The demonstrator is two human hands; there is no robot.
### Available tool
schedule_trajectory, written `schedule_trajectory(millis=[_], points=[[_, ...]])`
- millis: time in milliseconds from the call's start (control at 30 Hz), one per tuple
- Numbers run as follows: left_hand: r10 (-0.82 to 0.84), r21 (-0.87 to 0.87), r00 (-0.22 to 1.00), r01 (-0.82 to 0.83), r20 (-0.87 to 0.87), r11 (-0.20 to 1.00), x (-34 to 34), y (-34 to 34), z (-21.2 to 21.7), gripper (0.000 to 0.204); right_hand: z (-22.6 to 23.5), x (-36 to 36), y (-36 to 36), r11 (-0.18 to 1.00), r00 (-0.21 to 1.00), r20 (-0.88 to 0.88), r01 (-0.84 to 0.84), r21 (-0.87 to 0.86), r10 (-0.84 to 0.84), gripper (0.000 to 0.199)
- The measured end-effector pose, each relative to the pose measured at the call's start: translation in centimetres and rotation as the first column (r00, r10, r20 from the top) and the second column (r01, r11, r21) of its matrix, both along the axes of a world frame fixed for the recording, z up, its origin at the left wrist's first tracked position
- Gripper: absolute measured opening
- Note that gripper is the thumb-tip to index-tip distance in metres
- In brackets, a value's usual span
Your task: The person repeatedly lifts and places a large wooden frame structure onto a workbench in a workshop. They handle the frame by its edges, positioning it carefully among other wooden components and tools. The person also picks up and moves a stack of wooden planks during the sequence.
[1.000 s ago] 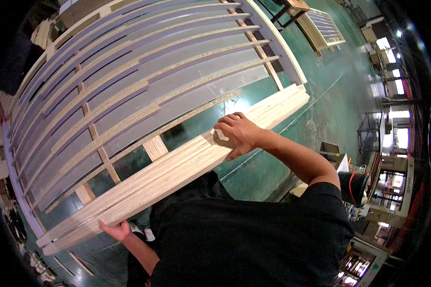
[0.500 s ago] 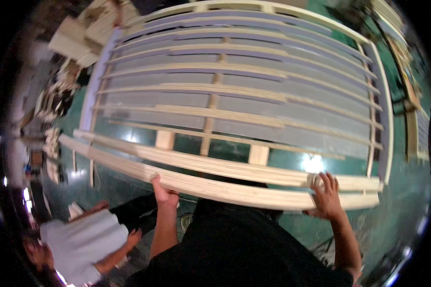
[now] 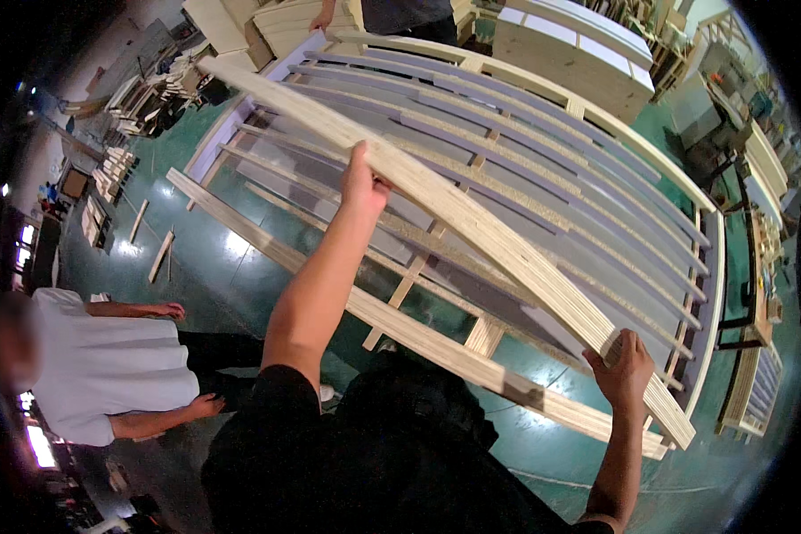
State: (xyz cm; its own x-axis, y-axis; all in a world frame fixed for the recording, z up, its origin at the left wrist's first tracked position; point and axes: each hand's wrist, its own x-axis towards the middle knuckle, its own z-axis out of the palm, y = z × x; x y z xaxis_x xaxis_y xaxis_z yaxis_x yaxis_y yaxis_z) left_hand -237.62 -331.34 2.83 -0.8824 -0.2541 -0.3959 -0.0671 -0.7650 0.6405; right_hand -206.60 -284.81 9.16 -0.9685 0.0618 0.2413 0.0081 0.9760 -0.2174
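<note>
A long pale plywood beam (image 3: 472,221) slants across the view from upper left to lower right, lifted above a large wooden slatted frame (image 3: 714,267). My left hand (image 3: 362,182) is closed around it left of the middle, arm stretched forward. Closer to its right end, my right hand (image 3: 626,365) grips it, fingers wrapped over the edge. Beneath it, parallel slats (image 3: 507,156) with greyish-purple sides run across the frame. A second plywood beam (image 3: 418,336) lies along the frame's near side, just in front of my body.
At the left stands a person in a white shirt (image 3: 116,356), arms lowered. Another person (image 3: 409,18) is at the frame's far side. Stacked boards (image 3: 570,58) stand at the back, and a workbench (image 3: 756,285) is on the right. Loose wood pieces (image 3: 162,256) lie on the green floor.
My hands have raised one beam away from the near beam and swung its left end forward over the slats. The white-shirted person now stands more upright, and my view has turned.
</note>
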Motion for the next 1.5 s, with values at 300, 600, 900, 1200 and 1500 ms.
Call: schedule_trajectory(millis=[300, 600, 900, 1200, 1500], points=[[-0.119, 0.034, 0.991, 0.117, 0.061, 0.993, -14.2, 4.1, -3.9, 0.053, 1.2, -9.2, -2.0, 0.961, 0.942, 0.216, 0.227, 0.159, -0.258, 0.058], [-0.429, -0.055, 0.902, 0.431, 0.045, 0.901, -17.5, 3.4, -8.8, 0.045, 0.2, -17.7, -0.8, 0.928, 0.882, 0.341, 0.227, 0.294, -0.324, 0.057], [-0.779, -0.842, 0.32, 0.206, 0.539, -0.498, 9.4, -4.0, -8.8, 0.054, -4.3, -29.4, 8.4, 0.896, 0.904, 0.288, 0.184, 0.404, -0.315, 0.058], [-0.572, -0.651, 0.356, 0.157, 0.739, -0.743, 16.8, -3.3, -7.2, 0.06, -11.0, -41.3, 14.3, 0.932, 0.893, 0.338, 0.195, 0.307, -0.298, 0.042], [-0.63, -0.719, 0.38, 0.162, 0.677, -0.676, 17.0, -2.9, -8.8, 0.045, -15.1, -40.5, 16.8, 0.944, 0.963, 0.158, 0.167, 0.286, -0.218, 0.054]])
